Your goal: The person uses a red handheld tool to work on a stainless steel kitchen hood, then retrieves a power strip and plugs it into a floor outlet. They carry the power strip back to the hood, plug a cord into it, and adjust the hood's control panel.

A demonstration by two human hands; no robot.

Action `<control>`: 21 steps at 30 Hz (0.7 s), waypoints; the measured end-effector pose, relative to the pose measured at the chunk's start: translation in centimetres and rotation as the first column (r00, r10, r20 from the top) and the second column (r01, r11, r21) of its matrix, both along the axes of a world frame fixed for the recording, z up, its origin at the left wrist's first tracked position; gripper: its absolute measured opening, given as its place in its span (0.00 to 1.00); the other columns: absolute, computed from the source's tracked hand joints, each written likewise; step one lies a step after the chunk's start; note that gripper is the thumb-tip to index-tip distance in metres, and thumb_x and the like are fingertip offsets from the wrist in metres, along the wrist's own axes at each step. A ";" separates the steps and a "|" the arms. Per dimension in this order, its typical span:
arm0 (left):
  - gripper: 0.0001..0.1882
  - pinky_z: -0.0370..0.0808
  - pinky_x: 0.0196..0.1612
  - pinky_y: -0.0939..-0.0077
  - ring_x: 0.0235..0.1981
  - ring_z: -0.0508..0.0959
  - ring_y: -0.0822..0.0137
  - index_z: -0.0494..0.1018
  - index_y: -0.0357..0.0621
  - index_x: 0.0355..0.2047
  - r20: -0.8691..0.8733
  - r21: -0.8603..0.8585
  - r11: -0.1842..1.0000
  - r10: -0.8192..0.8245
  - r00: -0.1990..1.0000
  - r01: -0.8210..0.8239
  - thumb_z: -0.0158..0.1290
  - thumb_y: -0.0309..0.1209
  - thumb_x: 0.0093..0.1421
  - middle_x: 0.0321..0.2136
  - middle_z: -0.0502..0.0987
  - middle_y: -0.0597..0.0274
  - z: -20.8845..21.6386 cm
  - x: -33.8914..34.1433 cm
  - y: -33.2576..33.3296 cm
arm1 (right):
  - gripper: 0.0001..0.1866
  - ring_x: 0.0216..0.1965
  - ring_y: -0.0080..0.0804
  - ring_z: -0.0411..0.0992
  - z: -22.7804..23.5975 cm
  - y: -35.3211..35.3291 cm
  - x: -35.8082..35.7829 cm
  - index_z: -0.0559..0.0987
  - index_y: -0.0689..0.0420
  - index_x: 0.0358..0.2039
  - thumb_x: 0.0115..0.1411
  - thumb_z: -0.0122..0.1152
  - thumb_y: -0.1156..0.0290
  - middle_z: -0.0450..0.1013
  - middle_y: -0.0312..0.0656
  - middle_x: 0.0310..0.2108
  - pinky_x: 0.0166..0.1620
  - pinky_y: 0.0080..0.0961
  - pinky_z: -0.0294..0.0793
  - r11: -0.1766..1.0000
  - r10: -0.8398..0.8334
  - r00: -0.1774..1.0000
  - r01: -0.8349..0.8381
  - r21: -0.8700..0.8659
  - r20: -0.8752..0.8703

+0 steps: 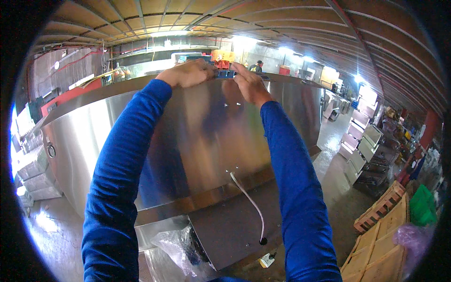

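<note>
Both my arms, in blue sleeves, reach forward to the top edge of a large brushed-steel cabinet (211, 141). My left hand (187, 74) lies over that edge with its fingers curled. A small blue bar-shaped thing (225, 74) sits at the edge between my hands; its kind is too small to tell. My right hand (251, 85) grips at its right end, the fingers partly hidden behind the edge. Small screws or studs stick out of the steel panel below. From a lower hole a pale cable (249, 202) hangs down to a dark hole in the base panel.
Clear plastic wrap (181, 249) lies in an opening at the base, near a small white-and-yellow packet (267, 260). Wooden crates (378, 235), a green sack (423, 205) and stacked metal boxes (361, 141) stand at right. A person (256, 66) is far behind the cabinet.
</note>
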State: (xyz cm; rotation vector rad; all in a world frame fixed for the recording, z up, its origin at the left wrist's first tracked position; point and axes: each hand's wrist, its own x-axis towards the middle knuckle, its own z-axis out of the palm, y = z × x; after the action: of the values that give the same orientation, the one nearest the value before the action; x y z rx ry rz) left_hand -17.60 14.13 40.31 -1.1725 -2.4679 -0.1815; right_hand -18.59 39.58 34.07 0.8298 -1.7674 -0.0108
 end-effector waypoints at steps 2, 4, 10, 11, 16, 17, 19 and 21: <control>0.27 0.62 0.64 0.60 0.58 0.68 0.46 0.65 0.54 0.64 -0.023 -0.011 0.999 -0.031 0.999 0.031 0.36 0.42 0.66 0.58 0.68 0.44 0.0 0.5 -0.1 | 0.24 0.59 0.47 0.68 -0.1 -0.1 0.6 0.66 0.67 0.60 0.64 0.44 0.72 0.65 0.55 0.61 0.61 0.34 0.66 0.989 0.036 0.977 -0.005 -0.147 0.210; 0.27 0.61 0.64 0.59 0.59 0.67 0.47 0.65 0.57 0.64 -0.014 -0.040 0.998 -0.058 0.998 0.057 0.33 0.44 0.67 0.59 0.67 0.44 0.0 0.9 -0.1 | 0.27 0.62 0.45 0.66 0.0 -0.3 1.2 0.62 0.66 0.63 0.65 0.41 0.70 0.62 0.54 0.63 0.63 0.33 0.63 0.921 0.191 0.855 0.014 -0.389 0.483; 0.28 0.59 0.65 0.53 0.59 0.67 0.40 0.62 0.63 0.66 -0.001 -0.102 0.985 0.143 0.990 -0.143 0.27 0.48 0.69 0.56 0.67 0.38 0.3 1.3 0.4 | 0.28 0.66 0.40 0.61 0.6 -0.7 1.4 0.62 0.63 0.64 0.64 0.38 0.70 0.63 0.51 0.64 0.66 0.31 0.59 0.873 0.361 0.757 -0.067 -0.484 0.545; 0.28 0.59 0.65 0.52 0.58 0.67 0.39 0.61 0.63 0.66 0.000 -0.124 0.984 0.131 0.991 -0.130 0.27 0.48 0.69 0.55 0.67 0.38 0.5 1.3 0.5 | 0.28 0.66 0.40 0.61 0.6 -0.7 1.3 0.62 0.63 0.64 0.64 0.38 0.70 0.63 0.51 0.64 0.66 0.31 0.58 0.887 0.341 0.774 -0.077 -0.455 0.533; 0.28 0.59 0.64 0.49 0.56 0.68 0.40 0.61 0.64 0.66 0.034 -0.119 0.985 0.128 0.991 -0.123 0.28 0.47 0.69 0.51 0.67 0.41 0.5 2.0 0.6 | 0.28 0.66 0.38 0.61 0.5 -0.8 1.6 0.62 0.63 0.64 0.62 0.38 0.72 0.64 0.51 0.64 0.66 0.31 0.59 0.942 0.140 0.843 0.049 -0.333 0.519; 0.27 0.60 0.63 0.49 0.55 0.69 0.40 0.61 0.63 0.66 0.017 -0.087 0.992 0.096 0.995 -0.094 0.28 0.45 0.69 0.50 0.68 0.42 0.3 2.3 0.5 | 0.28 0.65 0.39 0.62 0.5 -1.0 1.8 0.63 0.63 0.64 0.62 0.38 0.73 0.64 0.51 0.63 0.66 0.31 0.59 0.941 0.158 0.838 0.032 -0.336 0.523; 0.27 0.63 0.61 0.49 0.53 0.70 0.41 0.62 0.63 0.66 0.004 -0.034 0.998 0.057 0.998 -0.057 0.29 0.42 0.68 0.49 0.69 0.43 0.1 2.8 0.4 | 0.27 0.65 0.41 0.63 0.6 -1.3 2.3 0.65 0.62 0.63 0.62 0.39 0.73 0.65 0.50 0.63 0.65 0.31 0.60 0.927 0.183 0.820 0.040 -0.373 0.543; 0.27 0.66 0.59 0.50 0.51 0.70 0.42 0.61 0.62 0.66 -0.044 -0.068 0.996 0.054 0.998 -0.057 0.29 0.39 0.68 0.46 0.71 0.44 0.1 3.0 0.3 | 0.26 0.64 0.43 0.64 0.6 -1.3 2.8 0.68 0.62 0.60 0.62 0.39 0.73 0.66 0.49 0.62 0.65 0.31 0.60 0.954 0.114 0.839 0.058 -0.295 0.533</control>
State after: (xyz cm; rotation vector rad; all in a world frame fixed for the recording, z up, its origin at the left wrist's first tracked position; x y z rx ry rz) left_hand -14.62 14.45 40.37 -1.1230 -2.4846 -0.0555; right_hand -15.82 38.23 34.70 0.6683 -2.2167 0.5575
